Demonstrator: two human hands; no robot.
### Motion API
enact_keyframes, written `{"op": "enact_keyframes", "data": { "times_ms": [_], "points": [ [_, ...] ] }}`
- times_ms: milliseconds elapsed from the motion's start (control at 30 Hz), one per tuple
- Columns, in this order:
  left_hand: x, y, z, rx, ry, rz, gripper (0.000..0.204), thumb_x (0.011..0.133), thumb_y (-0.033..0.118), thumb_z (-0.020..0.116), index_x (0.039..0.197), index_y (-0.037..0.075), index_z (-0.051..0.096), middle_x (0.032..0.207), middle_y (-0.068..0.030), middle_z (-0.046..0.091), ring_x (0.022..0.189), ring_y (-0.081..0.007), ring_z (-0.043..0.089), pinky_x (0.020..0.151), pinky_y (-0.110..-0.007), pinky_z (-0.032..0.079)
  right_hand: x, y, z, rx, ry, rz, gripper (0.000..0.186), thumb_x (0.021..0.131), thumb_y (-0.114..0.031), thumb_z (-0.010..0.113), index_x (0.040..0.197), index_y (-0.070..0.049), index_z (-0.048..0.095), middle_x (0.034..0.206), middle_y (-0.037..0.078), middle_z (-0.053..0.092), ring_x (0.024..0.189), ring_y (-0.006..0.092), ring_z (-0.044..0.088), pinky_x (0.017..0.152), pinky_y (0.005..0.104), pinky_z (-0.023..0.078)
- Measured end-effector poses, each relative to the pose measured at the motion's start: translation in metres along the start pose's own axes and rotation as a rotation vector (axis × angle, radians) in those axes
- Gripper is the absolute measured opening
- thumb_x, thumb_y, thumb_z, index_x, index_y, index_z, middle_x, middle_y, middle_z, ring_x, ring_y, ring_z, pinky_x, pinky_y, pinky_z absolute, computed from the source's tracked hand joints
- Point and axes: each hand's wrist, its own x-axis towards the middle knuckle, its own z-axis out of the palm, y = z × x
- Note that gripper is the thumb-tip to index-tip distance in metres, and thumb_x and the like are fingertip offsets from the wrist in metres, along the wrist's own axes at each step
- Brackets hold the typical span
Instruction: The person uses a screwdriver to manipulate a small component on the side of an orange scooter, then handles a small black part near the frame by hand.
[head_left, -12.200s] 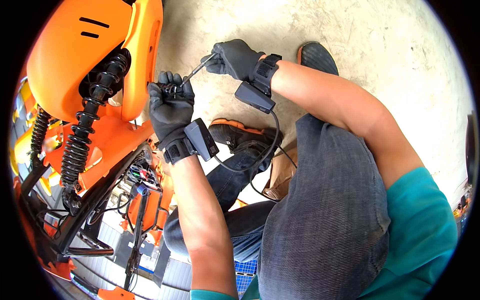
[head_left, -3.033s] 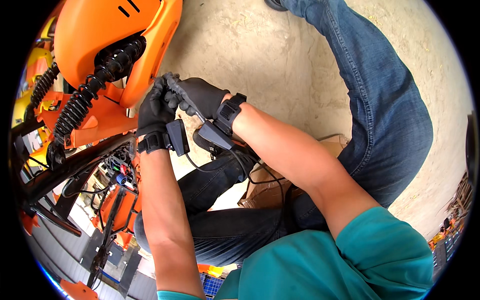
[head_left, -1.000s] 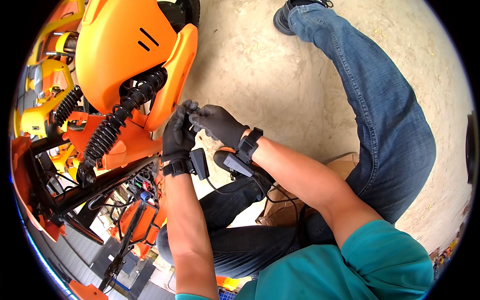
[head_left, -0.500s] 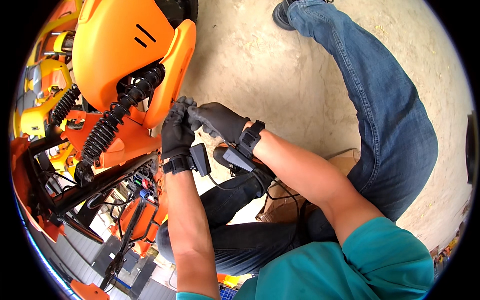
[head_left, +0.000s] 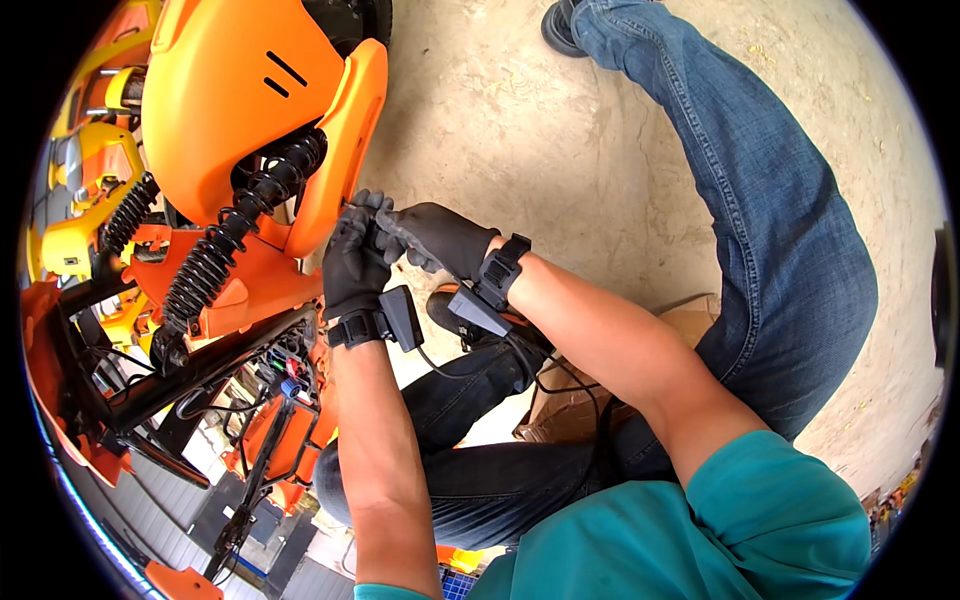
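My left hand [head_left: 355, 265] and my right hand [head_left: 435, 238], both in dark gloves, meet just right of an orange vehicle body panel [head_left: 340, 150]. The fingers of both are curled and pressed close together at the panel's lower edge. Whatever they pinch is too small or too hidden to make out. To the left of them a black coil-spring shock absorber [head_left: 240, 220] slants across the orange bodywork [head_left: 230, 90]. Each wrist wears a black strap with a small grey box, and cables trail from the boxes toward my lap.
A black frame tube [head_left: 200, 370] with wiring runs below the shock absorber. Behind it, at the left, stand more yellow and orange vehicle parts [head_left: 95, 190]. A brown cardboard piece [head_left: 560, 415] lies by my bent legs on the concrete floor [head_left: 520, 130].
My hands stay together in nearly the same place, with only slight finger and right-wrist movement. The whole view has shifted a little.
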Motion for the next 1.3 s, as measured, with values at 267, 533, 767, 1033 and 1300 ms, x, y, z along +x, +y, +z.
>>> {"op": "enact_keyframes", "data": {
  "times_ms": [267,533,767,1033,1300],
  "points": [
    [0.005,-0.003,-0.025,0.531,0.055,0.207,0.020,0.091,0.011,0.052,0.107,0.000,0.055,0.088,-0.0044,0.057,0.080,-0.0162,0.058,0.071,-0.027,0.048,-0.007,0.004,0.009,-0.124,0.058,-0.145,0.032,0.083,-0.036,0.063,0.086,-0.004,0.062,0.067,0.001,0.058,0.051,0.0074,0.045,0.047,0.0230,0.036],
    [0.001,-0.003,-0.012,0.026,-0.042,0.000,0.021,0.091,0.013,0.053,0.108,0.001,0.054,0.100,-0.0097,0.061,0.087,-0.0200,0.060,0.071,-0.029,0.051,-0.003,-0.007,-0.001,-0.113,-0.036,0.089,0.057,0.091,-0.054,0.036,0.085,-0.004,0.063,0.068,0.007,0.063,0.047,0.0103,0.044,0.043,0.0236,0.037],
    [0.002,-0.005,0.002,0.065,0.124,0.064,0.017,0.089,0.011,0.055,0.104,0.004,0.057,0.086,-0.0058,0.060,0.072,-0.0153,0.059,0.062,-0.028,0.050,0.001,0.005,0.001,-0.046,0.153,-0.175,0.027,0.081,-0.030,0.066,0.080,-0.004,0.061,0.067,0.003,0.060,0.052,0.0079,0.048,0.044,0.0234,0.037],
    [0.000,-0.007,0.001,0.110,0.189,0.090,0.019,0.088,0.011,0.056,0.105,0.003,0.056,0.085,-0.0065,0.060,0.071,-0.0159,0.059,0.063,-0.028,0.050,-0.006,-0.005,-0.007,0.033,0.016,0.005,0.040,0.086,-0.045,0.057,0.082,-0.006,0.061,0.068,0.000,0.058,0.053,0.0063,0.044,0.046,0.0221,0.034],
    [0.001,-0.004,0.010,-0.024,0.149,0.009,0.021,0.088,0.013,0.057,0.106,0.003,0.057,0.089,-0.0063,0.062,0.081,-0.0172,0.060,0.067,-0.027,0.050,-0.002,-0.003,-0.002,-0.068,0.148,-0.117,0.027,0.085,-0.033,0.062,0.090,-0.006,0.058,0.068,-0.002,0.056,0.053,0.0043,0.043,0.045,0.0203,0.034]
  ]
}}
